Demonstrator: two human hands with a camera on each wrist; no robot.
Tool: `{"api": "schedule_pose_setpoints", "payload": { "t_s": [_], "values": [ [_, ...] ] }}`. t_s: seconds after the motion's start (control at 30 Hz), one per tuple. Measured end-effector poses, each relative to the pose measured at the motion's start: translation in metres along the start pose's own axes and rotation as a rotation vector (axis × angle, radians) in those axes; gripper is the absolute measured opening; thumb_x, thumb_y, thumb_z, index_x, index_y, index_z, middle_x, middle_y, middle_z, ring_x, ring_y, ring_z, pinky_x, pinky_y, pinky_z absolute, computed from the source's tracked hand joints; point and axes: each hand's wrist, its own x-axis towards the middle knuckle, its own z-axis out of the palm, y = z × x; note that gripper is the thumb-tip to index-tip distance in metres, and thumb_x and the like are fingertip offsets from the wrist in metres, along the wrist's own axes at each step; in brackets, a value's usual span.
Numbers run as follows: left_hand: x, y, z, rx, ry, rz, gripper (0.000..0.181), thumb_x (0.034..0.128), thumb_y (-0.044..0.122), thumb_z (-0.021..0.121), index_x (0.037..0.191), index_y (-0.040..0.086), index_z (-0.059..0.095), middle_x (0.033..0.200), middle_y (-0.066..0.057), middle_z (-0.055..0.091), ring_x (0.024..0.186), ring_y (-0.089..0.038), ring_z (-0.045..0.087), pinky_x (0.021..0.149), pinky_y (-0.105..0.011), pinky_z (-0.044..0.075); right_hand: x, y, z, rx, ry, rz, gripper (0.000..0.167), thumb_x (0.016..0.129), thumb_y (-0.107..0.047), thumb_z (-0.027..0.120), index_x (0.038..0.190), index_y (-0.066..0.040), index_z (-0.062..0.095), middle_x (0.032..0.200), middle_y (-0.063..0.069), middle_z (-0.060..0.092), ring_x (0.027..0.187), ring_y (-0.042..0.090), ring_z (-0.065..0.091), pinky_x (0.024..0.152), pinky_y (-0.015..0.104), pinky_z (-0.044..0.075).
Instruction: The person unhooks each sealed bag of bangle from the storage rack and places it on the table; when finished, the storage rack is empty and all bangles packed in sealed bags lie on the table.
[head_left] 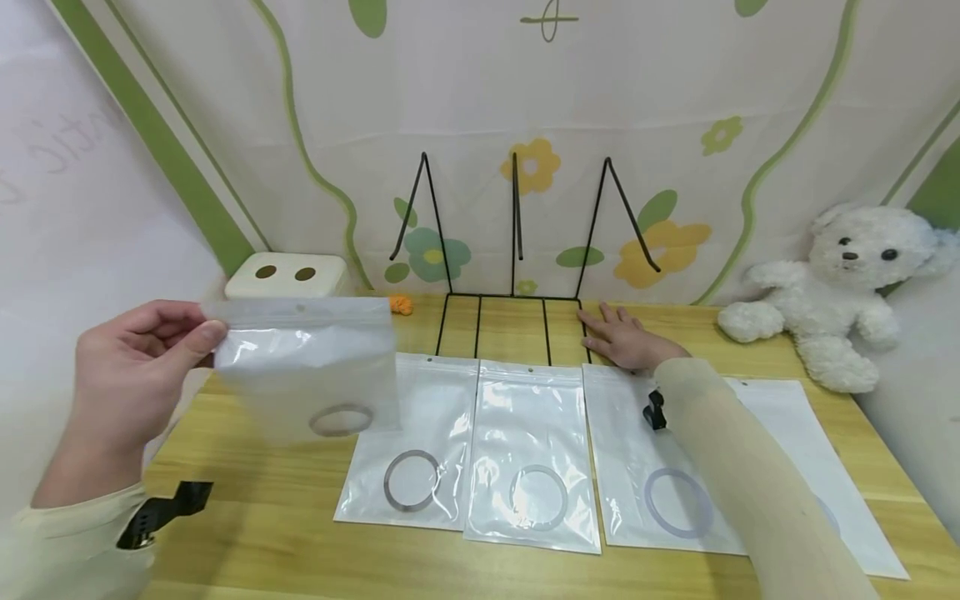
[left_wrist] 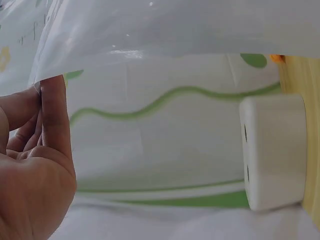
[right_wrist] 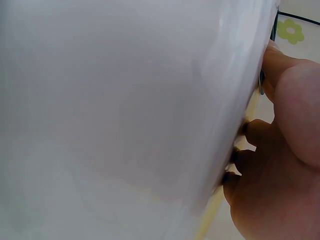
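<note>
My left hand [head_left: 135,375] pinches the top left corner of a clear-fronted zip bag [head_left: 300,358], raised above the table. A brownish bangle [head_left: 341,407] shows low inside it. In the left wrist view the bag [left_wrist: 160,30] spreads beyond the fingertips. My right hand [head_left: 628,343], fingers spread, rests at the right side of the black wire rack's base [head_left: 513,295]. Several similar bags lie in a row: one with a brown bangle [head_left: 387,483], one with a whitish bangle [head_left: 564,497], one with a lavender bangle [head_left: 651,500]. My right forearm partly covers the rightmost bag [head_left: 787,433].
The rack has three bent upright prongs [head_left: 606,162] in front of a flowered cloth backdrop [head_left: 465,83]. A white box with two round holes [head_left: 288,279] stands at back left, near an orange item [head_left: 401,305]. A white plush bear [head_left: 840,292] sits at the right.
</note>
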Motion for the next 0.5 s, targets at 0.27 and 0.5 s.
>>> {"api": "schedule_pose_setpoints", "payload": {
  "t_s": [0.27,0.5],
  "values": [
    [0.003,-0.007,-0.049,0.104,0.034,-0.121,0.019,0.0979,-0.005,0.074,0.100,0.014,0.078,0.087,0.012,0.079,0.070,0.001,0.071,0.060,-0.012,0.058,0.002,-0.002,0.000,-0.010,-0.001,-0.004,0.067,0.119,-0.041,0.040,0.175,-0.013,0.015,0.177,0.034,-0.009,0.160,0.063,-0.014,0.128,0.076,-0.004],
    [0.017,-0.025,-0.077,0.419,-0.013,-0.331,0.026,0.1062,0.009,0.068,0.094,0.031,0.072,0.082,0.024,0.073,0.069,0.005,0.068,0.059,-0.015,0.057,0.000,-0.003,-0.001,0.001,-0.006,-0.002,0.068,0.118,-0.040,0.040,0.175,-0.012,0.015,0.177,0.035,-0.010,0.160,0.064,-0.014,0.128,0.077,-0.005]
  ]
}}
